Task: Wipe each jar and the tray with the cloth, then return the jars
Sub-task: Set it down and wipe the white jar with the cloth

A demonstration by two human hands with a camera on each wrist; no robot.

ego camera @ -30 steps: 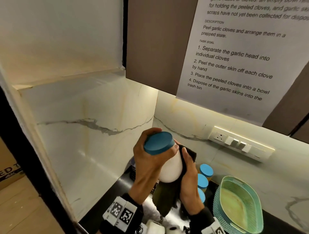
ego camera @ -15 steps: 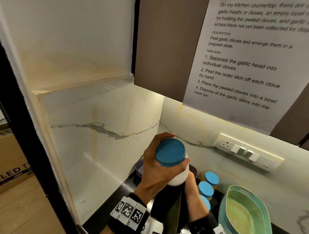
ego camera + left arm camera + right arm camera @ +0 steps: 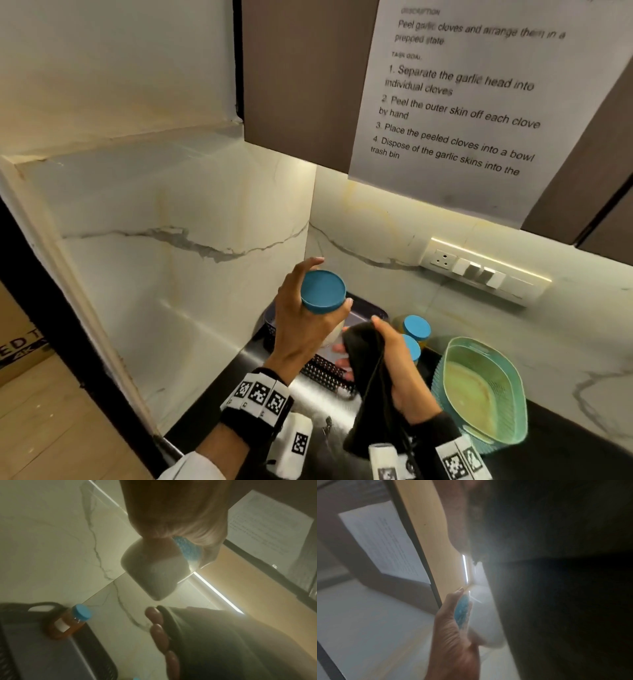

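Note:
My left hand [image 3: 334, 281] grips a white jar [image 3: 318, 294] by its blue lid and holds it upright above the dark tray [image 3: 371, 310]. In the left wrist view the white jar [image 3: 150, 572] hangs a little above the fingers [image 3: 157, 628] of my other hand, apart from them. My right hand [image 3: 358, 337] holds a dark cloth [image 3: 370, 394] bunched just right of and below the jar. Two blue-lidded jars [image 3: 416, 327] stand right of the tray. An amber jar [image 3: 68, 623] stands beside the tray [image 3: 34, 649]. The cloth [image 3: 556, 574] fills most of the right wrist view.
A green plastic basket [image 3: 507, 428] sits on the dark counter to the right. Marble walls close the corner behind and to the left. A cupboard with a printed sheet [image 3: 462, 113] hangs overhead, and a socket strip [image 3: 479, 270] runs along the back wall.
The cloth was wrapped against the jar's side; now my right hand has dropped with it and the jar is apart from it. The left hand still holds the jar.

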